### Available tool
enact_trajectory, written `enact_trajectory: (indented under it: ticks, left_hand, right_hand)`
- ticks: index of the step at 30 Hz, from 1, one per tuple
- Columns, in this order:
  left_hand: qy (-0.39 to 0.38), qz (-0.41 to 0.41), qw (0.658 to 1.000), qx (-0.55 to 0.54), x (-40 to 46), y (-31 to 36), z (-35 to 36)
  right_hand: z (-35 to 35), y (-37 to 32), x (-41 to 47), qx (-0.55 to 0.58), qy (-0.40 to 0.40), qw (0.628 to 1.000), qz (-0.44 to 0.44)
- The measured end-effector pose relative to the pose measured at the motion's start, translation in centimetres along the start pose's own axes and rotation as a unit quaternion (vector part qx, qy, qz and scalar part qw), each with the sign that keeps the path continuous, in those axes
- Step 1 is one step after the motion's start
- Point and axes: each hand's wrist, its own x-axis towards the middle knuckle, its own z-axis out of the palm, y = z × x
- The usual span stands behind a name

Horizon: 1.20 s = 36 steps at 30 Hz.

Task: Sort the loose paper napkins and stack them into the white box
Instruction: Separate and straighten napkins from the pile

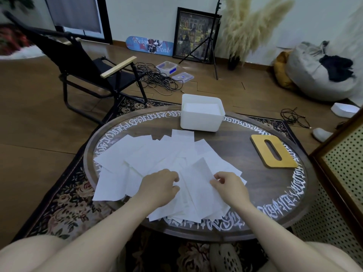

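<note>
Several loose white paper napkins [149,160] lie spread in an overlapping heap across the near half of the round dark table [245,154]. The white box [202,119] stands open at the table's far edge, with white napkins showing inside. My left hand [160,185] rests on the heap with its fingers curled on a napkin. My right hand [228,185] pinches the edge of a raised napkin [202,169] between thumb and fingers. Both hands are near the front of the heap, well short of the box.
A yellow wooden lid with a slot [273,152] lies on the table's right side. A black folding chair [94,71] stands at the far left, cables [157,79] on the floor behind the table. A perforated panel [345,165] stands close at the right.
</note>
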Motion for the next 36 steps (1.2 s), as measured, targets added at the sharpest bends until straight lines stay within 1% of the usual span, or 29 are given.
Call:
enact_trajectory:
  ticks: [2,3,5,7,9,11,13,14,20,25,28,31,36]
  left_hand:
    - [-0.002,-0.012,0.999,-0.034,0.0,0.1,-0.1]
    - [-0.001,-0.023,0.997,-0.07,0.1,0.0,-0.1]
    - [-0.006,-0.051,0.981,-0.187,0.4,0.0,-0.1]
    - [-0.013,-0.071,0.944,-0.323,0.6,0.0,-0.2]
    - [-0.032,-0.091,0.893,-0.439,0.5,0.3,-0.5]
    - [-0.049,-0.105,0.844,-0.523,0.4,0.7,-0.7]
    - [-0.05,-0.108,0.813,-0.569,0.3,1.0,-0.7]
    - [-0.044,-0.107,0.807,-0.579,0.2,1.1,-0.7]
    - [0.019,-0.114,0.807,-0.579,0.1,1.0,-1.1]
    - [0.05,-0.133,0.798,-0.586,0.0,0.2,-1.0]
    - [0.078,-0.151,0.789,-0.591,0.1,-0.7,-1.2]
    - [0.1,-0.17,0.784,-0.589,0.0,-1.6,-1.6]
    - [0.11,-0.184,0.782,-0.585,-0.4,-2.8,-1.7]
  right_hand:
    - [-0.4,-0.1,0.2,0.086,-0.004,0.996,0.029]
    - [-0.8,-0.3,0.2,0.134,-0.007,0.99,0.042]
    - [-1.4,-0.8,-0.2,0.23,-0.025,0.971,0.06]
    - [-2.0,-1.4,-0.8,0.305,-0.047,0.949,0.066]
    - [-2.3,-1.9,-1.3,0.348,-0.063,0.933,0.071]
    - [-2.4,-2.4,-1.7,0.368,-0.073,0.924,0.076]
    - [-2.2,-3.0,-2.0,0.383,-0.083,0.917,0.078]
    - [-2.2,-3.3,-2.2,0.386,-0.087,0.915,0.075]
    - [-1.7,-4.5,-2.5,0.384,-0.101,0.917,0.05]
    - [-0.8,-4.7,-2.1,0.359,-0.104,0.927,0.036]
    - [-0.9,-3.8,-0.9,0.315,-0.059,0.947,0.032]
    - [-1.1,-2.0,0.5,0.244,-0.024,0.968,0.043]
    - [-1.4,1.0,1.7,0.182,-0.039,0.978,0.095]
